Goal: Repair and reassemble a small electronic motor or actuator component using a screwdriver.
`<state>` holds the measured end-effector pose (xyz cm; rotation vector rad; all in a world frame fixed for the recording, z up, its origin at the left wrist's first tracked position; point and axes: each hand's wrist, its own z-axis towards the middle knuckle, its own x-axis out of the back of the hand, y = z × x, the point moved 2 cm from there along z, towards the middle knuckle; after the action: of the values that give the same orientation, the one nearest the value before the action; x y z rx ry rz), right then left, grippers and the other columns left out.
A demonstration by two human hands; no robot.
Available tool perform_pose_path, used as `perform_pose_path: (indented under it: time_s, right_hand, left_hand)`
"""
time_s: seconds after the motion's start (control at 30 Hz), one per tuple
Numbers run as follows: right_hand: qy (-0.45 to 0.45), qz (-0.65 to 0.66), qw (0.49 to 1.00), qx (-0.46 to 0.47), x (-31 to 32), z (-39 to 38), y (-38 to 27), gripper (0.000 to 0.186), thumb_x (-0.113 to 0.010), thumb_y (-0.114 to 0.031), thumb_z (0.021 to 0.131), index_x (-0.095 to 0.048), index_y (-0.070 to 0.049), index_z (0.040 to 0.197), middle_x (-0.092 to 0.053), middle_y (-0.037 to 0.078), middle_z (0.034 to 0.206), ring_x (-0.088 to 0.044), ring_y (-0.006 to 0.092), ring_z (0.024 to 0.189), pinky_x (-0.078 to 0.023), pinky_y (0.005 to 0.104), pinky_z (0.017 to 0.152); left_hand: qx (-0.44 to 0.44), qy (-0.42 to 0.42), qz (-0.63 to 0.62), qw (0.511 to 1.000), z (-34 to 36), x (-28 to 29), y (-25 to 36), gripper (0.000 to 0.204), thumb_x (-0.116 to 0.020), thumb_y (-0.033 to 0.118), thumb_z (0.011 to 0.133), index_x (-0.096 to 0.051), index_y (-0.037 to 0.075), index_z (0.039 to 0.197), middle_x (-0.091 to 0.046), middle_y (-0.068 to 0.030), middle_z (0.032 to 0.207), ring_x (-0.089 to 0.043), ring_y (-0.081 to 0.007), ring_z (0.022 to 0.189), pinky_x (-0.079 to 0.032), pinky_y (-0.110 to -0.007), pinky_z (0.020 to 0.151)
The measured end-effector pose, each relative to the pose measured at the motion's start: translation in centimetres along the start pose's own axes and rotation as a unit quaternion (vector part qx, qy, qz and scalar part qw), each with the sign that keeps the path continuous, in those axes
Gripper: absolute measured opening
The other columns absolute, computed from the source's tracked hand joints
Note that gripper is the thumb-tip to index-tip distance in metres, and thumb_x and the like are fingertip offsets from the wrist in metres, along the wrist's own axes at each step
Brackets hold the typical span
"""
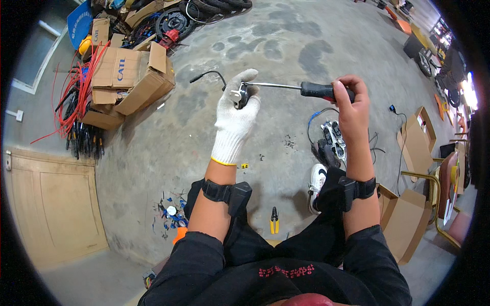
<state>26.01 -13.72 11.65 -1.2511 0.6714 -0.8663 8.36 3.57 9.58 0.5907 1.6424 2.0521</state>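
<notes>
My left hand [237, 117], in a white knit glove, is closed around a small black and silver part [241, 97] whose exact kind I cannot make out. A short black cable [214, 72] with a thick end sticks out beyond the glove to the left. My bare right hand [352, 104] grips the black handle of a screwdriver [319, 90], thumb along it. The shaft points left, nearly level, and its tip meets the upper edge of the part. Fingers of the glove hide some of that part.
Yellow-handled pliers [274, 224] lie on the floor between my legs. Grey-and-black parts with cables [333, 138] lie by my white shoe [317, 179]. Cardboard boxes [122, 76] and red cables [64, 109] are piled left. Blue scraps [173, 214], open cartons [408, 219] and a chair [444, 188] flank me.
</notes>
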Motion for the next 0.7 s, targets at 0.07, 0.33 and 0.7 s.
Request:
perform_pose_path:
  time_s: [0.07, 0.33, 0.7]
  right_hand:
    - [0.021, -0.024, 0.986, 0.163, -0.2, -0.4, -0.6, 0.023, -0.066, -0.019, 0.092, -0.058, -0.004, 0.107, -0.063, 0.006, 0.095, -0.059, 0.0129, 0.089, -0.048, 0.0274, 0.080]
    - [-0.039, -0.065, 0.981, -0.176, -0.3, 0.3, 0.5, 0.041, -0.052, -0.037, 0.100, -0.066, 0.001, 0.101, -0.063, 0.006, 0.075, -0.058, 0.0128, 0.061, -0.048, 0.0265, 0.059]
    - [0.005, -0.024, 0.990, 0.139, -0.7, -0.8, -0.1, 0.025, -0.063, -0.023, 0.096, -0.060, -0.001, 0.107, -0.062, 0.005, 0.086, -0.056, 0.0091, 0.071, -0.047, 0.0234, 0.065]
  left_hand:
    - [0.004, 0.003, -0.019, 1.000, 0.0, 0.1, 0.0, 0.048, -0.063, -0.007, 0.082, -0.061, 0.009, 0.128, -0.063, -0.0003, 0.095, -0.059, -0.0075, 0.085, -0.050, -0.023, 0.079]
    - [0.007, -0.004, -0.004, 1.000, -0.1, 0.0, 0.1, 0.050, -0.062, -0.009, 0.082, -0.060, 0.009, 0.128, -0.063, 0.0011, 0.093, -0.058, -0.0058, 0.083, -0.048, -0.021, 0.077]
    - [0.013, 0.009, -0.017, 1.000, 0.3, 0.7, -0.4, 0.050, -0.062, -0.009, 0.082, -0.061, 0.010, 0.129, -0.064, 0.0014, 0.093, -0.058, -0.0064, 0.081, -0.049, -0.021, 0.075]
